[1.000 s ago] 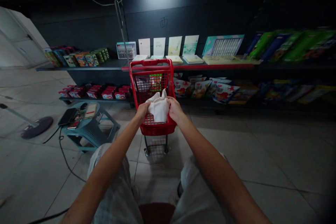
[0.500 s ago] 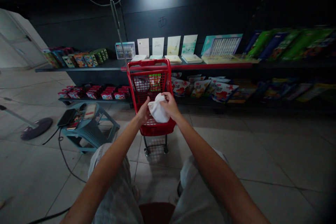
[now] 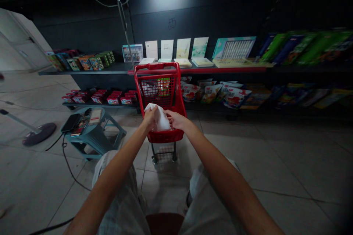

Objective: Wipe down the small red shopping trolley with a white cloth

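A white cloth (image 3: 162, 119), limp and folded, is held over the basket of a small red shopping cart (image 3: 165, 137). My left hand (image 3: 150, 116) is closed on its upper left part, thumb and fingers pinching it. At the cloth's right edge is my right hand (image 3: 177, 120), its fingers slightly bent and apart; they seem to touch the fabric without gripping it. Behind the hands, the cart's red grid back panel (image 3: 158, 93) stands upright.
A blue-grey plastic stool (image 3: 92, 132) with dark items on it stands left of the cart. Dark shelves beyond hold upright cards (image 3: 167, 49), small boxes (image 3: 96, 62) and snack bags (image 3: 235, 95). A round stand base (image 3: 39, 134) and cables lie on the tiled floor.
The cloth has passed from my right hand to my left and shifted left. My left hand has closed on it; my right hand's fingers have loosened and moved lower.
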{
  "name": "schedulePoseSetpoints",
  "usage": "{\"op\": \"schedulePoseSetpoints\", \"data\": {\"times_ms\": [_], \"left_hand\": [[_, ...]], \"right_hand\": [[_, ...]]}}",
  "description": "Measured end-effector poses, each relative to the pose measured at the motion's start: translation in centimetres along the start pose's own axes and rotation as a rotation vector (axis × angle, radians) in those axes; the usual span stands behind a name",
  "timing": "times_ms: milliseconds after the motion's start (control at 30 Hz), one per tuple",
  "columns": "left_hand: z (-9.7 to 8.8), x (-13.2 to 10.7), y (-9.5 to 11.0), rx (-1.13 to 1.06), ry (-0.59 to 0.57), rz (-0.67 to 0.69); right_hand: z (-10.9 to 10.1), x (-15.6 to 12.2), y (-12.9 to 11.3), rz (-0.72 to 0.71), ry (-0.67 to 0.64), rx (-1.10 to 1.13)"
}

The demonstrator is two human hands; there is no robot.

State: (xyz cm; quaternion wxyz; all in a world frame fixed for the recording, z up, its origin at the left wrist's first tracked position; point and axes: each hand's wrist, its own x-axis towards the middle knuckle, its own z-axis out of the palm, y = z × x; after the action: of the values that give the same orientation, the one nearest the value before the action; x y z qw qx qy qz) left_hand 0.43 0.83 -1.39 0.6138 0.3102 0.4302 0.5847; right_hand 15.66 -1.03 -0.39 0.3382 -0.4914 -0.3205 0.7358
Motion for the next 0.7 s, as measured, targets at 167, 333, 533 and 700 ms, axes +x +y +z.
{"op": "schedulePoseSetpoints", "data": {"times_ms": [167,333,533,700], "left_hand": [[-0.4,0.0,0.0,0.068,0.019,0.093],[-0.6,0.1,-0.4,0.169,0.074,0.151],[-0.4,0.3,-0.7,0.149,0.113,0.091],[-0.4,0.2,-0.3,0.185,0.068,0.112]], "right_hand": [[-0.1,1.2,-0.1,-0.281,0.133,0.133],[0.5,1.7,-0.9,-0.576,0.206,0.291],[0.4,1.6,-0.3,-0.436,0.163,0.250],[-0.3,1.0,0.1,-0.205,0.013,0.101]]}}
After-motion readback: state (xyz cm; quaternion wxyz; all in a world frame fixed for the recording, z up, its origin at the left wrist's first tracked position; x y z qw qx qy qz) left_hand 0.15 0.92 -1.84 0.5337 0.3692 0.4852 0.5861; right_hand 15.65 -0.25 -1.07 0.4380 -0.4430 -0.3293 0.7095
